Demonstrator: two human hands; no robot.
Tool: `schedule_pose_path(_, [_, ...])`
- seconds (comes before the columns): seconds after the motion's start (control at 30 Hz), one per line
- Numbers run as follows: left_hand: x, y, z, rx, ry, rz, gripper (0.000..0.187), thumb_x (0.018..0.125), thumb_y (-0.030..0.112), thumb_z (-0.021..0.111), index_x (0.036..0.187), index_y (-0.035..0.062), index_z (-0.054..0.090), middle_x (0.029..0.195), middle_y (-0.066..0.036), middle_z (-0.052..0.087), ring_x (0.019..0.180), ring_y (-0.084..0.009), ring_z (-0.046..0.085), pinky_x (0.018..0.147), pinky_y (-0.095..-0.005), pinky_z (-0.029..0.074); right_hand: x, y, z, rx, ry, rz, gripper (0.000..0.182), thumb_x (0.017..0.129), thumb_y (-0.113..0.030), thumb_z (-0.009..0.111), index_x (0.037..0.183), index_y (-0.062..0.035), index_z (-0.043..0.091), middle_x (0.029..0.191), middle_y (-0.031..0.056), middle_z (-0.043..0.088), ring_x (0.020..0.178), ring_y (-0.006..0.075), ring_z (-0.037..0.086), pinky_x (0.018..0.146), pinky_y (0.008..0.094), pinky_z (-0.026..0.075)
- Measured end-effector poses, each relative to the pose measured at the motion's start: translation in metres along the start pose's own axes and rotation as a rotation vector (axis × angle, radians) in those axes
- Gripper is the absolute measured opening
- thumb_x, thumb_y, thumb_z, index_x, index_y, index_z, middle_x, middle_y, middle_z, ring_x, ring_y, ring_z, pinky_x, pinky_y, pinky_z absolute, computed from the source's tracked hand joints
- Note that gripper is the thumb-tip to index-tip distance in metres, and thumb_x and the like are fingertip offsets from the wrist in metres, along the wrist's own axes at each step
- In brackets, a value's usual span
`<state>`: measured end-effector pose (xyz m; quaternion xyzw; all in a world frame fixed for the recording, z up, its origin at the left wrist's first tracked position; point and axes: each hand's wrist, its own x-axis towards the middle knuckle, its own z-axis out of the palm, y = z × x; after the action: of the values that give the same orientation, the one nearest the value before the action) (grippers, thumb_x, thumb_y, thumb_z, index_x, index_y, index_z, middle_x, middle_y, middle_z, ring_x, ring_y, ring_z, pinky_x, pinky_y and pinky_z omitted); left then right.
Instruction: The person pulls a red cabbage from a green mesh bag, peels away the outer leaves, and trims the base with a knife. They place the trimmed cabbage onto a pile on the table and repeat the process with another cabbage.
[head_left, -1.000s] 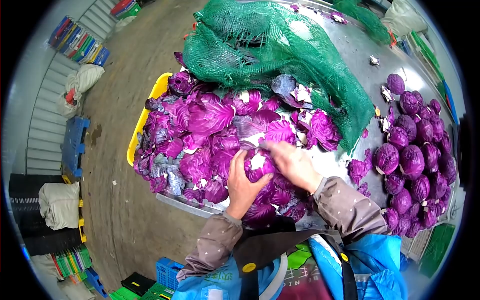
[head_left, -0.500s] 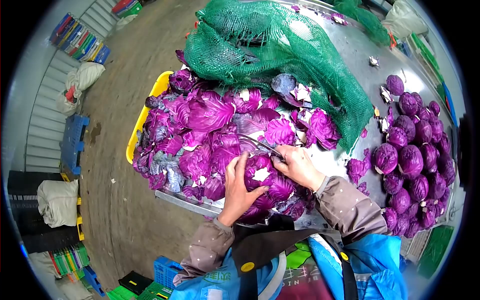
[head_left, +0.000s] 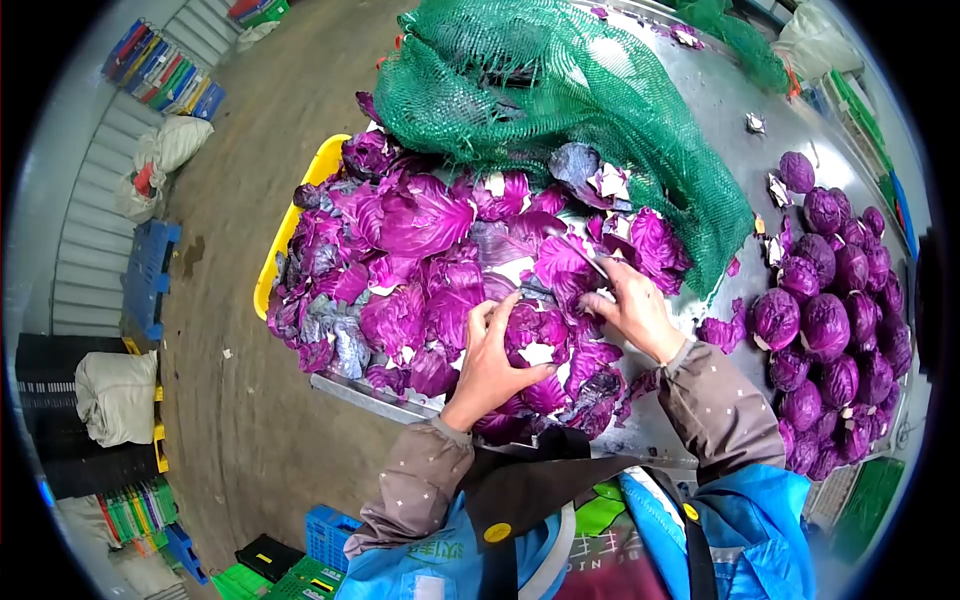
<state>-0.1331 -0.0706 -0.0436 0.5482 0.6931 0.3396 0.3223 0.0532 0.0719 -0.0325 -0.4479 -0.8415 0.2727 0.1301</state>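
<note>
A red cabbage [head_left: 535, 326] with a pale cut stem end rests in front of me, loose leaves around it. My left hand [head_left: 490, 362] curls around its left side, thumb along the near edge and fingers at the top. On its right, my right hand [head_left: 636, 310] is closed on a knife [head_left: 592, 262], whose thin blade points up and to the left over the leaves. Most of the knife's handle is hidden in the fingers. A large heap of purple cabbage leaves [head_left: 425, 218] spreads to the left and beyond both hands.
A green mesh bag [head_left: 600, 110] lies across the far side of the metal table [head_left: 715, 405]. Many cabbage heads [head_left: 825, 325] are piled at right. A yellow crate [head_left: 268, 270] edges the leaf heap on the left. Stacked crates [head_left: 165, 75] and sacks stand along the wall.
My right hand with the knife has moved up and to the right, away from the cabbage. The cabbage has turned slightly, and my left hand has shifted a little right with it.
</note>
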Motion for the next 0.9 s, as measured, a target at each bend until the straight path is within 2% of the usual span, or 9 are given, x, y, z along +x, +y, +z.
schedule_pose_path(0.07, [0.001,-0.002,0.006,-0.003,0.069,0.013,0.102,0.057,0.029,0.085,0.137,0.0016,0.029,0.125,-0.021,0.037,0.118,-0.0353,0.041,0.101,-0.0418,0.036,-0.007,-0.024,-0.011,0.172,-0.001,-0.145,0.040,0.079,-0.027,0.069,0.108,0.0002,0.061,0.093,0.0197,0.061,0.084,0.0351,0.061,0.072,0.0407,0.048])
schedule_pose_path(0.17, [-0.003,-0.001,0.015,0.018,0.139,0.046,0.102,0.057,0.028,0.085,0.136,-0.0020,0.028,0.126,-0.022,0.040,0.119,-0.0359,0.043,0.100,-0.0417,0.037,-0.008,-0.038,-0.006,0.122,-0.182,-0.220,0.053,0.073,-0.030,0.073,0.113,0.0023,0.060,0.095,0.0188,0.061,0.085,0.0331,0.061,0.074,0.0391,0.050])
schedule_pose_path(0.27, [-0.003,0.005,0.018,0.047,0.137,0.078,0.100,0.058,0.026,0.084,0.136,-0.0038,0.029,0.130,-0.024,0.041,0.122,-0.0378,0.042,0.101,-0.0423,0.037,0.003,-0.047,-0.011,-0.033,-0.259,-0.243,0.046,0.068,-0.026,0.073,0.103,0.0032,0.063,0.088,0.0185,0.062,0.075,0.0337,0.063,0.066,0.0408,0.052])
schedule_pose_path(0.37, [0.000,0.007,0.018,0.154,0.058,0.203,0.096,0.062,0.025,0.081,0.137,-0.0046,0.029,0.140,-0.023,0.034,0.129,-0.0380,0.035,0.106,-0.0439,0.031,0.008,-0.047,-0.020,-0.164,-0.343,-0.273,0.035,0.067,-0.024,0.071,0.091,0.0009,0.065,0.081,0.0172,0.063,0.076,0.0358,0.064,0.067,0.0427,0.052])
schedule_pose_path(0.5, [0.006,0.008,0.022,0.211,0.036,0.261,0.099,0.064,0.025,0.080,0.142,-0.0008,0.024,0.144,-0.022,0.030,0.130,-0.0397,0.033,0.107,-0.0440,0.030,0.010,-0.036,-0.014,-0.241,-0.313,-0.315,0.030,0.069,-0.022,0.069,0.090,-0.0004,0.066,0.075,0.0182,0.064,0.073,0.0353,0.065,0.066,0.0432,0.052])
schedule_pose_path(0.6, [0.013,0.010,0.017,0.160,0.023,0.279,0.096,0.067,0.027,0.079,0.140,-0.0039,0.025,0.143,-0.025,0.030,0.131,-0.0396,0.032,0.108,-0.0425,0.028,0.022,-0.016,0.001,0.140,-0.169,-0.100,0.023,0.073,-0.019,0.065,0.085,0.0010,0.065,0.070,0.0224,0.062,0.067,0.0359,0.064,0.067,0.0421,0.051])
schedule_pose_path(0.73, [0.005,0.009,0.011,0.124,-0.023,0.218,0.094,0.067,0.022,0.078,0.141,-0.0015,0.026,0.143,-0.023,0.030,0.132,-0.0379,0.033,0.108,-0.0409,0.029,0.033,0.024,0.023,0.114,-0.108,0.094,0.024,0.076,-0.019,0.063,0.089,0.0017,0.065,0.076,0.0242,0.063,0.072,0.0332,0.065,0.070,0.0400,0.048])
schedule_pose_path(0.83, [-0.006,-0.013,0.008,-0.062,0.066,0.102,0.091,0.067,0.025,0.079,0.139,0.0008,0.030,0.141,-0.020,0.035,0.131,-0.0339,0.034,0.108,-0.0396,0.029,0.014,0.020,0.014,0.344,-0.107,0.292,0.023,0.079,-0.018,0.062,0.091,0.0012,0.066,0.076,0.0228,0.063,0.079,0.0306,0.066,0.073,0.0393,0.048])
schedule_pose_path(0.9, [-0.008,-0.019,0.008,-0.079,0.097,0.134,0.090,0.066,0.026,0.080,0.139,0.0039,0.032,0.138,-0.019,0.037,0.129,-0.0336,0.037,0.107,-0.0401,0.030,-0.002,0.016,0.014,0.380,-0.054,0.184,0.041,0.084,-0.028,0.062,0.115,-0.0022,0.053,0.092,0.0236,0.063,0.090,0.0336,0.063,0.080,0.0401,0.047])
